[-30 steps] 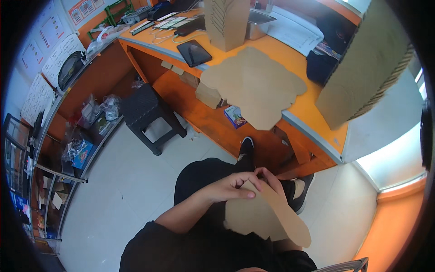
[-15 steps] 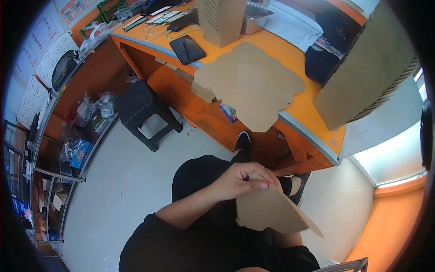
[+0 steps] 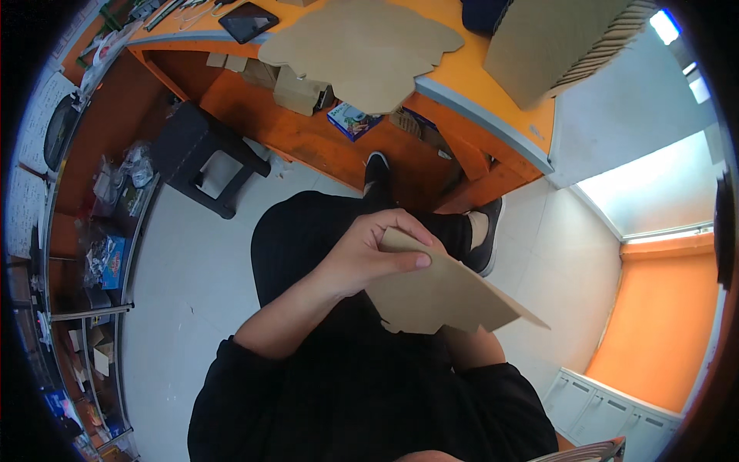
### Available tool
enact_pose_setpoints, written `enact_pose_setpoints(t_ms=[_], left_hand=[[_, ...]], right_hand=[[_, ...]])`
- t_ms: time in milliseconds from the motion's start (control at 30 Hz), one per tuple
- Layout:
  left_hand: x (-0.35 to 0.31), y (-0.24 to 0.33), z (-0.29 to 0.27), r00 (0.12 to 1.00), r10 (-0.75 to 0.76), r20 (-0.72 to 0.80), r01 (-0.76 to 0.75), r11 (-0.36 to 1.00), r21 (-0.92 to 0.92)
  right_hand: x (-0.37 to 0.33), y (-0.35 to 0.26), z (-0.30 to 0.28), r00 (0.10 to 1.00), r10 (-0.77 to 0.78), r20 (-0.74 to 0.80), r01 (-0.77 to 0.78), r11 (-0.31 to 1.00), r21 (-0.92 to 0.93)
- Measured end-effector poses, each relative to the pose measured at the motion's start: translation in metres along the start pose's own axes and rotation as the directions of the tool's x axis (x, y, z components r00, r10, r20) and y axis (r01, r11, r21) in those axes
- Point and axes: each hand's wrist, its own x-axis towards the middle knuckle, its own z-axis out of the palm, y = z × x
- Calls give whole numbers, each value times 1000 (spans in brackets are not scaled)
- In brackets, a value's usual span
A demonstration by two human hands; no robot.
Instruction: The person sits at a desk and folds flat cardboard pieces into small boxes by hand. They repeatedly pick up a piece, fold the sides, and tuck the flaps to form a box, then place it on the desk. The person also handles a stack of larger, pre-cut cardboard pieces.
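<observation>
A folded sheet of brown cardboard (image 3: pixel 446 296) is tilted above my lap. My left hand (image 3: pixel 381 250) grips its upper left edge, thumb on the near face and fingers curled over the top. My right hand is hidden behind the cardboard; only the right forearm (image 3: pixel 473 348) shows below it, so its fingers cannot be made out. A larger flat cardboard blank (image 3: pixel 362 54) with a wavy outline lies on the orange desk (image 3: pixel 516 112) in front of me, jutting over its near edge.
A stack of cardboard pieces (image 3: pixel 562 46) stands at the desk's right end. A dark tablet (image 3: pixel 248 21) lies further left. Small boxes (image 3: pixel 300 91) and a blue packet (image 3: pixel 350 121) sit under the desk. A black stool (image 3: pixel 204 154) and a cluttered shelf (image 3: pixel 115 208) are to my left.
My view has tipped downward and shifted right, so the desk sits higher in the picture. My left hand keeps its grip on the folded cardboard.
</observation>
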Motion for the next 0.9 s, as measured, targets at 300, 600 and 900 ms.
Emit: enact_pose_setpoints(t_ms=[300, 600, 900], left_hand=[[0, -7, -18, 985, -121, -120, 51, 881, -471], [-14, -23, -47, 994, 50, 94, 38, 657, -753], [-17, -16, -57, 982, -171, -79, 144, 952, -270]], right_hand=[[5, 5, -37, 922, 72, 381, -224, 901, 371], [-11, -32, 8, 988, -16, -151, 18, 1000, 11], [-29, -64, 10, 921, -140, -364, 19, 948, -317]])
